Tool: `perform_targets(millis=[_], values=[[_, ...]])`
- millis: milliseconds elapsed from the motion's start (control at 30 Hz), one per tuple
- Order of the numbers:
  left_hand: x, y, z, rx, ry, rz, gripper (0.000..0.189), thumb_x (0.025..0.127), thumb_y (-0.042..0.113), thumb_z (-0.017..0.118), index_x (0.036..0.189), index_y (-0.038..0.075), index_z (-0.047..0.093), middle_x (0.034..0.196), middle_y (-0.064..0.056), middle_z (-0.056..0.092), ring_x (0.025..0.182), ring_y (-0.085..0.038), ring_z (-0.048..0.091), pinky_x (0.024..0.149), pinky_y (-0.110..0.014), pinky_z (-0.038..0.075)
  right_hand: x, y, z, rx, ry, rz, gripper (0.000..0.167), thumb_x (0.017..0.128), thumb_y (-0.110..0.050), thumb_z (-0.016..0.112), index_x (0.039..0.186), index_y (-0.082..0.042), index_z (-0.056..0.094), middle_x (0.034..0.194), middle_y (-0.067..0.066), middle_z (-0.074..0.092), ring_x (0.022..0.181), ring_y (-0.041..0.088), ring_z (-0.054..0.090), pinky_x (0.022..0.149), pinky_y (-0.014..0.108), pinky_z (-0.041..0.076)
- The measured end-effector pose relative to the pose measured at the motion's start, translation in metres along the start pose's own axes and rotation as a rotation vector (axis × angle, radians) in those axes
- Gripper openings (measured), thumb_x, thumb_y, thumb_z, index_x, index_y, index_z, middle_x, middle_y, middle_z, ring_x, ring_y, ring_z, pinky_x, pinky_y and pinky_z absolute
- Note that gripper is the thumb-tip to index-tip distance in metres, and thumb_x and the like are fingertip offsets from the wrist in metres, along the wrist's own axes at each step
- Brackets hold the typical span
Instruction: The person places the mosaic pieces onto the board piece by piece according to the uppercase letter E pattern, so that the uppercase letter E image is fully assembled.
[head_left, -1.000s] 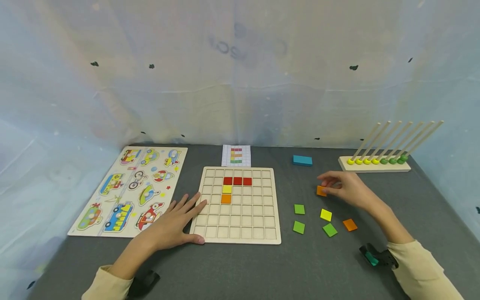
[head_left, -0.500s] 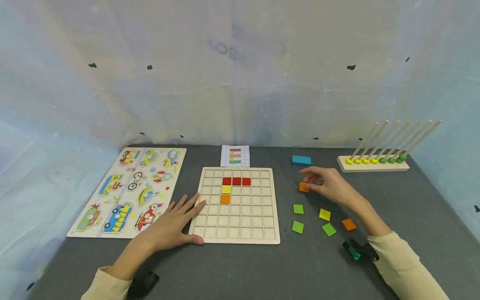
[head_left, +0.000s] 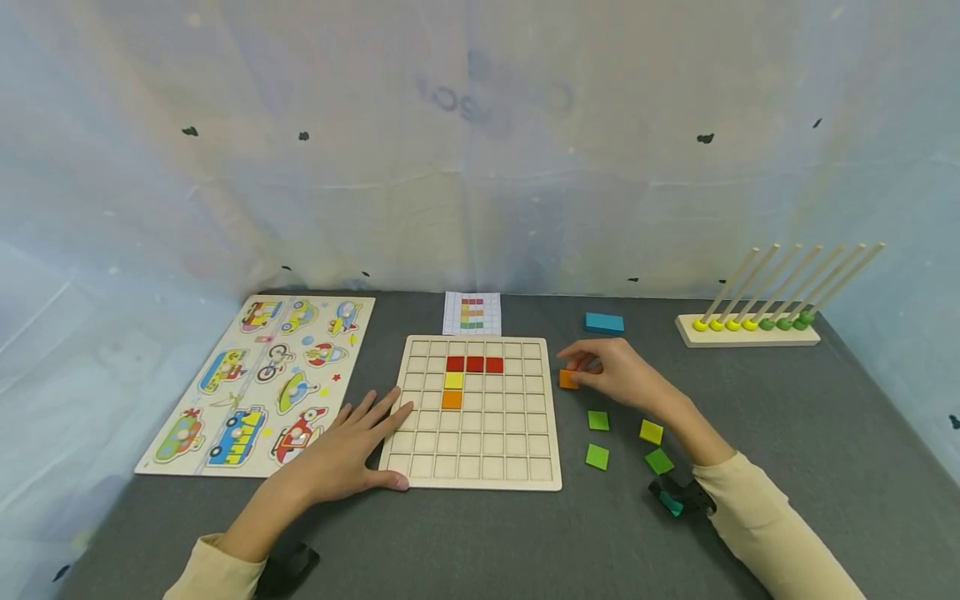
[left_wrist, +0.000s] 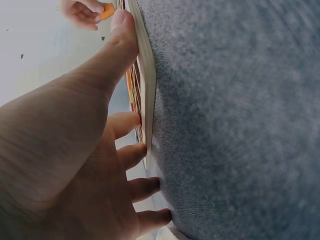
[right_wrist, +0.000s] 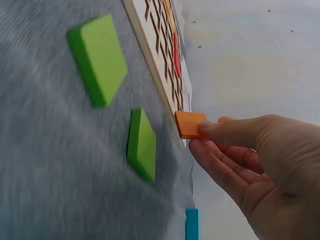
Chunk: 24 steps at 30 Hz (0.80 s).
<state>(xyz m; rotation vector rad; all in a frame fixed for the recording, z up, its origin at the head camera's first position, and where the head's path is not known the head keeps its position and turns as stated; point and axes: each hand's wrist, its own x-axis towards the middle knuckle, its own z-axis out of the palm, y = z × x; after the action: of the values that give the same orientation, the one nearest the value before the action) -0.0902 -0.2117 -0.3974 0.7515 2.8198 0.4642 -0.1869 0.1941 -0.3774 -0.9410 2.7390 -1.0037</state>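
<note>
My right hand (head_left: 621, 375) pinches an orange square tile (right_wrist: 189, 125) between thumb and fingers. It hovers just off the right edge of a wooden grid board (head_left: 513, 444). My left hand (head_left: 341, 457) lies spread at the board's left side, its thumb on the near left corner and fingertips touching the left edge. In the board's cells sit a row of red tiles (head_left: 475, 364), a yellow tile (head_left: 453, 381) below the leftmost one, and an orange tile (head_left: 452, 400) under that. Right of the board lie several green tiles (head_left: 597, 421) and a loose yellow tile (head_left: 651, 432).
Behind the board lies a printed pattern card (head_left: 472, 312). A vehicle picture puzzle (head_left: 255, 383) is at the left. At the back right stand a blue block (head_left: 603, 323) and a peg stand (head_left: 748, 337) with yellow and green beads. A sheet wall (head_left: 480, 208) closes the back.
My right hand has carried the pinched orange tile leftward to near the board's right edge. The right forearm now covers the loose orange tile. My left hand has stayed put.
</note>
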Motion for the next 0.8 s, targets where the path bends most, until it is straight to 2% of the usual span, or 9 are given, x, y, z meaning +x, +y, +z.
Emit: perform_targets(millis=[800], values=[[-0.001,0.001,-0.001,0.001,0.0,-0.004,0.1,0.078,0.069,0.064,0.155,0.015,0.031,0.162,-0.014,0.019,0.144,-0.048,0.017,0.111,-0.068,0.017,0.04,-0.043,0.042,0.063,-0.065,-0.13,0.027,0.089,-0.002,0.07,0.117,-0.001,0.069,0.098,0.003,0.069,0.088,0.014,0.062,0.076,0.027,0.056]])
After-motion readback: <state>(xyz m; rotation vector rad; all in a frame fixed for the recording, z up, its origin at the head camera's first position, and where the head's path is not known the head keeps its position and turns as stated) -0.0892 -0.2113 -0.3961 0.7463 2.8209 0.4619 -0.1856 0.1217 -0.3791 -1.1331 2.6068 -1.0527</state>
